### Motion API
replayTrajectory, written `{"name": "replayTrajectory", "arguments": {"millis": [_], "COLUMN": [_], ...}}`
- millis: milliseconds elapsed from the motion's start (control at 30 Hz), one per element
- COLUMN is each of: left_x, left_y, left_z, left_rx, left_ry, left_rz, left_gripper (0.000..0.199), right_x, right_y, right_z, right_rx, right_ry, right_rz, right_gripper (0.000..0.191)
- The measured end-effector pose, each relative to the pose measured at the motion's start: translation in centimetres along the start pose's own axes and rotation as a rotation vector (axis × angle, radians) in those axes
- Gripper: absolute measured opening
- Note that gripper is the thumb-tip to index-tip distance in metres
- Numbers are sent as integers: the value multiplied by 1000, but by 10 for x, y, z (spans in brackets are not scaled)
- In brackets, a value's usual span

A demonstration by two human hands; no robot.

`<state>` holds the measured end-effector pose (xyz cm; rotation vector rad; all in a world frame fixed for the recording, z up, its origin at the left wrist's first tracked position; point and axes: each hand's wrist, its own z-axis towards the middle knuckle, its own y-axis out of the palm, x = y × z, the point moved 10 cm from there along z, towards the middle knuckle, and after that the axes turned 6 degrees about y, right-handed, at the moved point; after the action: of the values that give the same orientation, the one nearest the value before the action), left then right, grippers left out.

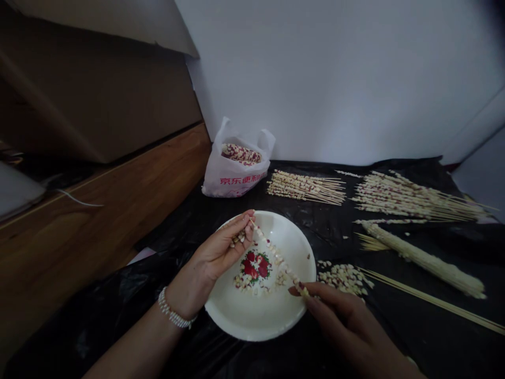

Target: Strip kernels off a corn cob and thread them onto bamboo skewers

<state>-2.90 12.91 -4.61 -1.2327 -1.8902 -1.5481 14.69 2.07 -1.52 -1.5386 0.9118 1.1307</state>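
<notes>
A thin skewer threaded with corn kernels (276, 256) slants across the white bowl (258, 329). Its upper tip is pinched by the fingertips of my left hand (221, 250), which also cups several loose kernels in its palm. At the skewer's lower right end, my right hand (343, 321) grips the kernel-covered part between thumb and fingers. Loose kernels (244, 284) lie in the bowl around a printed red strawberry pattern. To the right of the bowl sits a pile of pale kernels (345, 278) on black plastic.
A white plastic bag (232, 176) holds speckled corncobs behind the bowl. Two bundles of filled skewers (303, 187) lie at the back right, near a bare cob (430, 259) and bare sticks (434, 300). A cardboard box (98, 89) stands at the left.
</notes>
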Motion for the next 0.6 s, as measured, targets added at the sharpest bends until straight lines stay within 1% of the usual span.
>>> {"name": "replayTrajectory", "arguments": {"millis": [67, 167, 267, 367, 467, 600], "left_x": [-2, -1, -1, 0, -2, -3], "left_y": [4, 7, 5, 0, -1, 13], "left_z": [-3, -5, -5, -3, -2, -6], "left_rx": [43, 109, 155, 186, 180, 126], "left_ry": [-37, -50, -53, -39, -42, -64], "left_rz": [-60, -89, -89, -68, -49, -49], "left_gripper": [33, 34, 38, 39, 35, 25], "right_x": [1, 2, 2, 3, 6, 3], "right_y": [-2, -3, 1, 1, 0, -1], "right_z": [0, -1, -1, -2, -3, -2], "right_rx": [21, 45, 21, 28, 45, 37], "right_ry": [9, 11, 10, 18, 21, -12], "right_rz": [7, 17, 38, 44, 22, 0], "right_gripper": [30, 30, 30, 29, 30, 31]}}
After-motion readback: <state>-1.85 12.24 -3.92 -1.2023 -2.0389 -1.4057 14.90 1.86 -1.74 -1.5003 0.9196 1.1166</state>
